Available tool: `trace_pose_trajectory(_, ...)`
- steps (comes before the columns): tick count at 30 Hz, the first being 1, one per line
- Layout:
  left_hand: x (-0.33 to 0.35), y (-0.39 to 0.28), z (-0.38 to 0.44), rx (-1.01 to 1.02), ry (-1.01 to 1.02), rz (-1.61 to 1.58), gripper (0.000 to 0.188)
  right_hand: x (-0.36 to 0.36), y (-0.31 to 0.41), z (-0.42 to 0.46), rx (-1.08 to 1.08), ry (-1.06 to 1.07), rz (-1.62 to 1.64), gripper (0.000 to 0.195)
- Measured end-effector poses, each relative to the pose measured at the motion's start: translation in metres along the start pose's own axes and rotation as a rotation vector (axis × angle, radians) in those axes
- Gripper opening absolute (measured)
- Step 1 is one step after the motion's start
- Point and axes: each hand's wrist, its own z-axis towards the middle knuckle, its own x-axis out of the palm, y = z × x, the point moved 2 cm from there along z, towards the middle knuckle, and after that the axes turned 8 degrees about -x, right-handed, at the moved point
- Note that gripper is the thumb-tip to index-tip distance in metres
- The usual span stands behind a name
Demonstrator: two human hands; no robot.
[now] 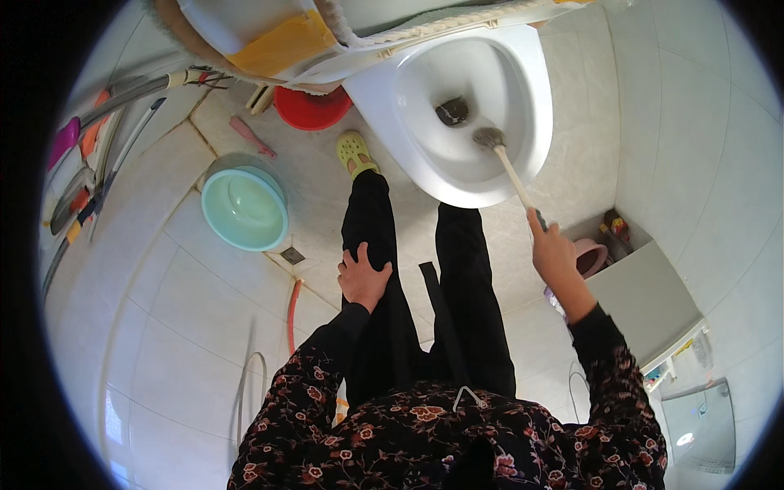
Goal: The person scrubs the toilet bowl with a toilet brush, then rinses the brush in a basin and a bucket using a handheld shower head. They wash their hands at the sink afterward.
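My right hand (551, 251) is closed around the dark grip of a toilet brush (513, 171) with a pale handle. The brush's greyish bristle head touches the inside of a white toilet bowl (422, 153), to the lower right of the dark drain opening. My left hand (365, 277) rests on my thigh or knee over black trousers, fingers spread, with nothing in it. The raised seat and lid, with a pale fluffy cover and yellow patches, stand at the top of the view.
A light-blue basin (245, 209) and a red basin (312, 110) sit left of the toilet, near a pink brush (252, 136). Mops or long-handled tools lean at far left. At right stand a grey cabinet (649, 306) and a pink bucket (591, 257).
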Motion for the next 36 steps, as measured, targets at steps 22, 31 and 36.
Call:
trace_pose_trajectory(22,0.001,-0.006,0.002,-0.011,0.0,0.029,0.069,0.013,0.015,-0.007,-0.061,-0.129,0.28,0.058)
trace_pose_trajectory(31,0.0,-0.012,0.002,-0.01,-0.003,0.063,0.07,0.005,0.016,0.01,-0.096,-0.086,0.307,0.056)
trace_pose_trajectory(36,0.0,-0.013,0.001,-0.004,-0.017,0.058,0.069,-0.003,0.005,-0.003,-0.046,-0.08,0.286,0.054)
